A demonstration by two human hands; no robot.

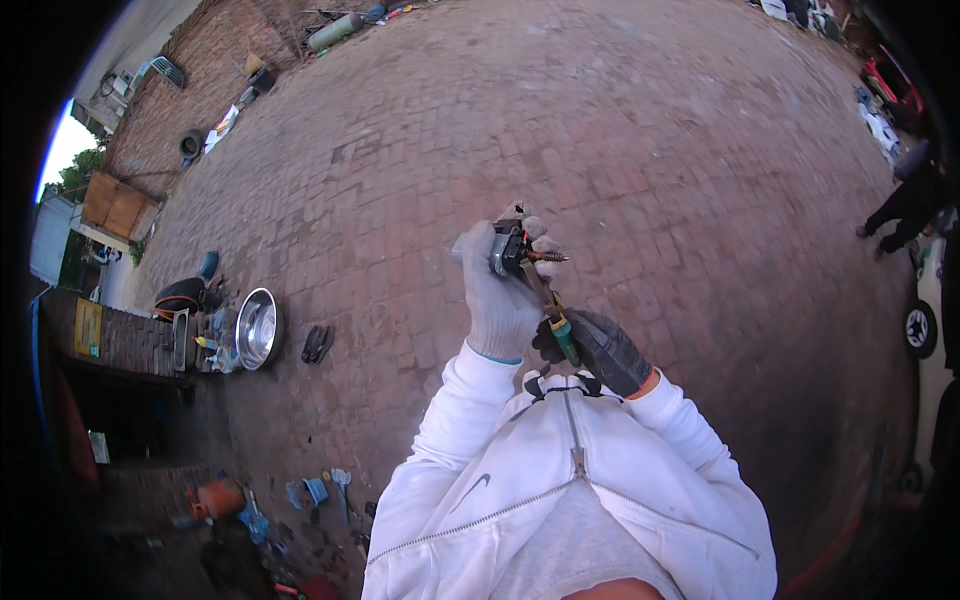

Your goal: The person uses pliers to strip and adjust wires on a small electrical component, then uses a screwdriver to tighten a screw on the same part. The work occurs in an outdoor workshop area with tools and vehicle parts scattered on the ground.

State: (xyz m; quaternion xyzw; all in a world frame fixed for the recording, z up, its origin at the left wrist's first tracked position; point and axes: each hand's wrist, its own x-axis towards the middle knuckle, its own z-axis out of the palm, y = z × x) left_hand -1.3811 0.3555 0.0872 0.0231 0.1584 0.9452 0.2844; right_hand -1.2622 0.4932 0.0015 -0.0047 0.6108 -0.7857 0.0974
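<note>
In front of my chest, my left hand [505, 290], in a whitish knitted glove, is closed round a small motor-like part [510, 248]. The part has a grey metal body and a black housing. From it a copper-coloured threaded shaft [548, 257] sticks out to the right. My right hand [605, 350], in a black glove, grips a green-handled tool [562, 338] with a flat metal blade. That blade slants up and reaches the part beside the shaft. Whether its tip touches the part I cannot tell. The left fingertips curl over the part's far side.
A shiny metal basin [258, 328] and a pair of dark slippers [318, 344] lie left on the brick paving [400, 180]. An orange gas cylinder [216, 499] is at lower left. A person in dark clothes [908, 200] and a pale car [930, 310] are at far right.
</note>
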